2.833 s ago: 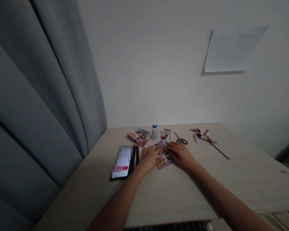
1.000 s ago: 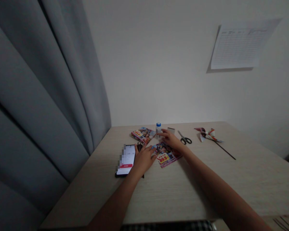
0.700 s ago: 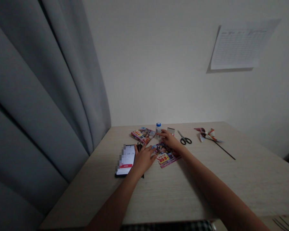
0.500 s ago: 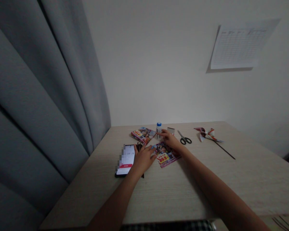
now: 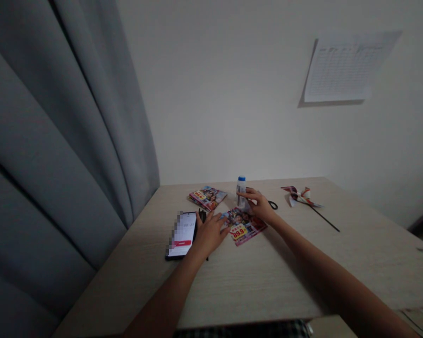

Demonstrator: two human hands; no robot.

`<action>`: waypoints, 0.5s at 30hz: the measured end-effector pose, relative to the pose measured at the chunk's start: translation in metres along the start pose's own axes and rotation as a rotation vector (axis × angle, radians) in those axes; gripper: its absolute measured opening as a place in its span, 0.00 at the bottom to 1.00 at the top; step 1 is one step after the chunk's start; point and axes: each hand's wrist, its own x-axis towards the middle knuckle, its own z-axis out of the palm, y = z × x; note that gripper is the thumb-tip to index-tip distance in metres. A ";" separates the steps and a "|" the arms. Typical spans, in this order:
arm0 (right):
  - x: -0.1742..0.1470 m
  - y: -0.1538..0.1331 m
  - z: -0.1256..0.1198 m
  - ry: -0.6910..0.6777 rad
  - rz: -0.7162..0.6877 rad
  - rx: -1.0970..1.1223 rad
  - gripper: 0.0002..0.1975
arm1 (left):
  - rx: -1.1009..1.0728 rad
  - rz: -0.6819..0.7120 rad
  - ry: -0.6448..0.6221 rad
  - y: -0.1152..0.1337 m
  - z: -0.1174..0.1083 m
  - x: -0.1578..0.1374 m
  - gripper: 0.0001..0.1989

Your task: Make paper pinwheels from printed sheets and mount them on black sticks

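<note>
My left hand (image 5: 211, 232) lies with its fingers spread on the left edge of a colourful printed sheet (image 5: 247, 224), beside a phone. My right hand (image 5: 261, 205) is closed round a small white glue bottle (image 5: 241, 187) with a blue cap, which stands upright just beyond that sheet. Part of the bottle is hidden by the fingers. Behind my right hand, scissors (image 5: 273, 205) show only a black handle loop. Thin dark sticks (image 5: 202, 215) lie partly under my left hand.
A stack of printed sheets (image 5: 208, 197) sits at the back left. The phone (image 5: 182, 235) lies lit, left of my hand. A paper pinwheel (image 5: 298, 196) on a dark stick rests at the right. A grey curtain (image 5: 102, 141) hangs along the left side of the table (image 5: 254, 286).
My right hand has taken hold of the glue bottle, which has shifted to the right. The hand now covers most of the scissors. My left hand has stayed on the sheet.
</note>
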 end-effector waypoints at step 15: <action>-0.042 0.001 -0.024 0.175 0.168 0.105 0.24 | -0.032 0.018 0.000 0.011 0.004 -0.001 0.24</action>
